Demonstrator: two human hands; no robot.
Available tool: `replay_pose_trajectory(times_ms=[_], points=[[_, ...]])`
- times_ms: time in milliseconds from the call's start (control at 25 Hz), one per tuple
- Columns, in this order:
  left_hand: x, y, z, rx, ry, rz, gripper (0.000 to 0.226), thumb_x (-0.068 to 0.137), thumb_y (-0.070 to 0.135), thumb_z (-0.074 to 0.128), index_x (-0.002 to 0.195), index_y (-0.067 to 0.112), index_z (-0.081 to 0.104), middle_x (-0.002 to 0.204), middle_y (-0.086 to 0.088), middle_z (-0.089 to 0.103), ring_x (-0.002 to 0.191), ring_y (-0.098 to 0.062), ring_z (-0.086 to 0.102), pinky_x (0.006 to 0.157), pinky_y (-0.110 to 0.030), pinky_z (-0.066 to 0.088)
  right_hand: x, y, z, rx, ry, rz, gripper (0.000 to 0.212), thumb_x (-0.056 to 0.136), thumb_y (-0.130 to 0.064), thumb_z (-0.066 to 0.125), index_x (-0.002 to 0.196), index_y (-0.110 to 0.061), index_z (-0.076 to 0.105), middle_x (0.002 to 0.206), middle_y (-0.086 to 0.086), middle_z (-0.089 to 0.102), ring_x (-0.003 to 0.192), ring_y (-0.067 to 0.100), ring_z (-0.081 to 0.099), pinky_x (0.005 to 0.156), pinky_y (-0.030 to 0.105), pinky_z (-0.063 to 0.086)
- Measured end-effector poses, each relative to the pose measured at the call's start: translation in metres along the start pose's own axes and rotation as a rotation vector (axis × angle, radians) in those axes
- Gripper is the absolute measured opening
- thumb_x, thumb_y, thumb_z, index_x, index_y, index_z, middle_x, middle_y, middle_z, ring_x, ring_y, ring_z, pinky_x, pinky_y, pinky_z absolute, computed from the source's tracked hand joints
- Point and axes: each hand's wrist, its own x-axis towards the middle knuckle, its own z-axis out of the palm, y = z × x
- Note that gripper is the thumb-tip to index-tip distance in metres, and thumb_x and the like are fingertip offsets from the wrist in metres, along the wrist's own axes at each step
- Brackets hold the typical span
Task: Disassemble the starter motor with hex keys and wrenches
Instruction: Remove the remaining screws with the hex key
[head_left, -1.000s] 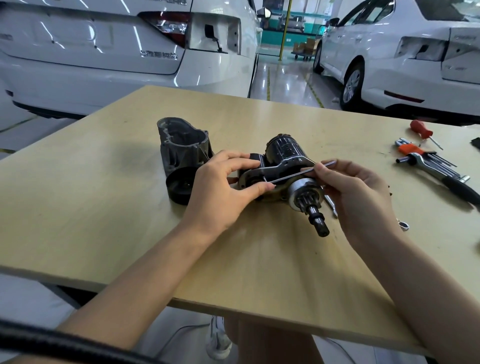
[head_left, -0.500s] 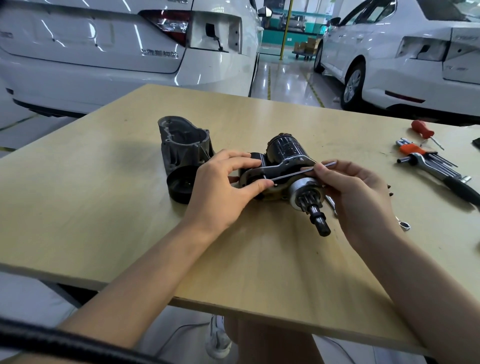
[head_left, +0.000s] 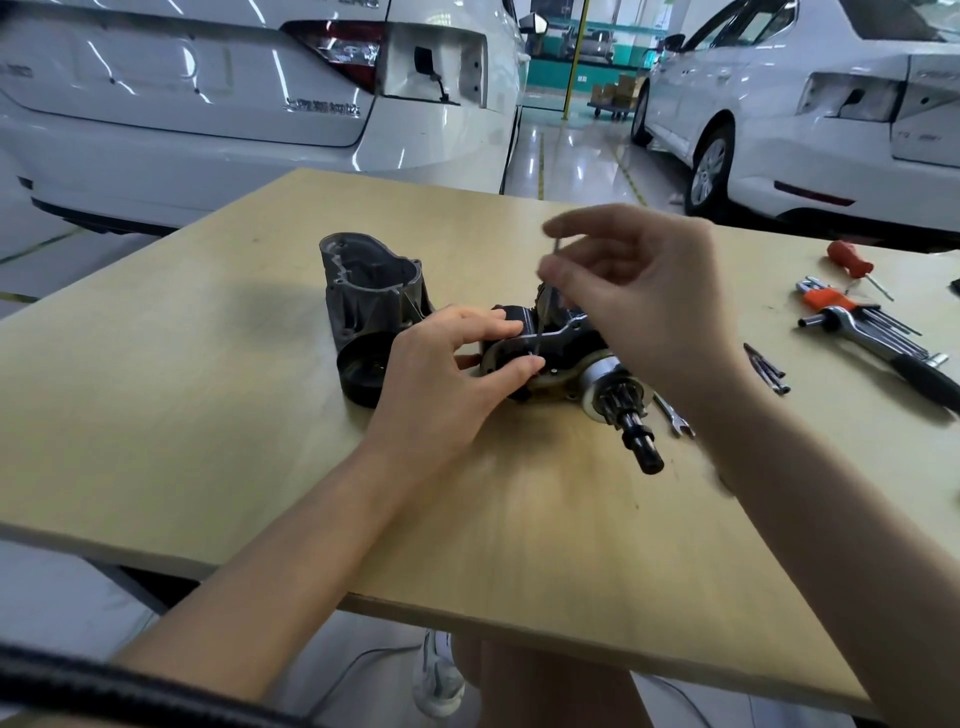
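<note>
From the head view, the starter motor (head_left: 561, 364) lies on its side near the middle of the plywood table (head_left: 208, 415), its toothed pinion shaft (head_left: 631, 426) pointing toward me and to the right. My left hand (head_left: 441, 379) curls over the motor's left end, fingers on top and thumb pressed against the flange, gripping the body. My right hand (head_left: 639, 296) is raised above the motor, blurred, and pinches a thin hex key (head_left: 543, 306) between thumb and forefinger; the key stands nearly upright with its lower tip down at the flange just by my left thumb. Whether the tip sits in a screw head I cannot tell. Just left of the motor, touching my left hand's side, stands the removed grey housing (head_left: 371, 291) with a black round cap (head_left: 363, 371) at its near end. An open-end wrench (head_left: 672, 415) lies just right of the shaft. Farther right are loose long bolts (head_left: 766, 366), a ratchet handle (head_left: 883, 348), a set of hex keys (head_left: 841, 306) in an orange holder, and a red-handled screwdriver (head_left: 852, 262).
</note>
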Motion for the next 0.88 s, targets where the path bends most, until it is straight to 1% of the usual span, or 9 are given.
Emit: replay_pose_trajectory(times_ms=[120, 200, 280, 360, 440, 520, 560, 720, 880], points=[[0.000, 0.000, -0.003, -0.025, -0.015, -0.077, 0.033, 0.071, 0.017, 0.083, 0.100, 0.023, 0.069, 0.105, 0.009, 0.068, 0.102, 0.000, 0.062, 0.078, -0.013, 0.053, 0.005, -0.012, 0.022, -0.207, -0.206, -0.143, 0.011, 0.078, -0.007, 0.071, 0.084, -0.016, 0.075, 0.068, -0.007, 0.069, 0.063, 0.005, 0.064, 0.065, 0.018, 0.051], [0.002, 0.000, -0.005, -0.086, -0.032, -0.123, 0.034, 0.069, 0.002, 0.078, 0.078, 0.029, 0.060, 0.080, 0.022, 0.067, 0.082, 0.011, 0.060, 0.063, -0.004, 0.045, 0.003, -0.017, 0.031, -0.401, -0.339, -0.240, 0.010, 0.077, -0.010, 0.067, 0.077, -0.015, 0.076, 0.067, -0.006, 0.069, 0.069, 0.010, 0.063, 0.064, 0.020, 0.049], [0.003, -0.004, -0.006, -0.060, -0.030, -0.123, 0.040, 0.070, -0.008, 0.067, 0.064, 0.027, 0.049, 0.054, 0.025, 0.058, 0.058, 0.012, 0.053, 0.051, -0.004, 0.036, 0.000, -0.019, 0.038, -0.540, -0.457, -0.255, 0.013, 0.078, -0.012, 0.063, 0.077, -0.014, 0.076, 0.073, -0.002, 0.069, 0.074, 0.014, 0.059, 0.067, 0.027, 0.047], [0.005, -0.006, -0.007, -0.063, -0.023, -0.143, 0.033, 0.070, -0.005, 0.066, 0.067, 0.024, 0.049, 0.053, 0.019, 0.056, 0.056, 0.007, 0.051, 0.050, -0.007, 0.034, -0.002, -0.019, 0.041, -0.565, -0.487, -0.252, 0.012, 0.078, -0.011, 0.064, 0.078, -0.013, 0.076, 0.076, 0.000, 0.069, 0.076, 0.014, 0.058, 0.067, 0.027, 0.045], [0.004, -0.007, -0.006, -0.095, -0.036, -0.175, 0.034, 0.067, 0.007, 0.078, 0.083, 0.024, 0.055, 0.077, 0.018, 0.062, 0.074, 0.007, 0.056, 0.061, -0.006, 0.041, -0.004, -0.018, 0.034, -0.367, -0.363, -0.153, 0.009, 0.078, -0.010, 0.070, 0.074, -0.015, 0.076, 0.070, -0.004, 0.070, 0.068, 0.007, 0.061, 0.061, 0.020, 0.046], [0.002, -0.006, -0.005, -0.125, -0.040, -0.187, 0.052, 0.063, 0.019, 0.088, 0.106, 0.028, 0.059, 0.109, 0.011, 0.062, 0.101, 0.002, 0.058, 0.077, -0.010, 0.049, -0.001, -0.012, 0.011, 0.060, -0.100, 0.055, 0.009, 0.078, -0.008, 0.075, 0.075, -0.017, 0.074, 0.065, -0.006, 0.071, 0.059, 0.003, 0.064, 0.060, 0.016, 0.051], [0.001, -0.005, -0.004, -0.131, -0.036, -0.168, 0.055, 0.062, 0.021, 0.089, 0.109, 0.028, 0.062, 0.117, 0.008, 0.061, 0.108, -0.001, 0.057, 0.082, -0.013, 0.051, -0.001, -0.006, -0.004, 0.249, -0.003, 0.154, 0.008, 0.079, -0.008, 0.076, 0.078, -0.016, 0.073, 0.067, -0.002, 0.073, 0.060, 0.006, 0.066, 0.061, 0.018, 0.053], [0.000, -0.001, -0.001, -0.107, -0.025, -0.107, 0.047, 0.062, 0.020, 0.089, 0.106, 0.020, 0.072, 0.116, 0.008, 0.059, 0.111, -0.003, 0.058, 0.090, -0.021, 0.053, -0.024, 0.023, -0.037, 0.421, 0.090, 0.429, 0.010, 0.078, -0.009, 0.075, 0.076, -0.014, 0.067, 0.081, 0.010, 0.074, 0.070, 0.017, 0.067, 0.069, 0.023, 0.053], [0.000, -0.001, 0.001, -0.084, -0.003, -0.095, 0.042, 0.063, 0.019, 0.088, 0.103, 0.019, 0.074, 0.111, 0.011, 0.060, 0.108, -0.001, 0.059, 0.089, -0.023, 0.054, -0.041, 0.036, -0.038, 0.422, 0.113, 0.587, 0.018, 0.074, -0.018, 0.077, 0.062, -0.019, 0.065, 0.079, 0.007, 0.074, 0.067, 0.013, 0.064, 0.065, 0.023, 0.049]])
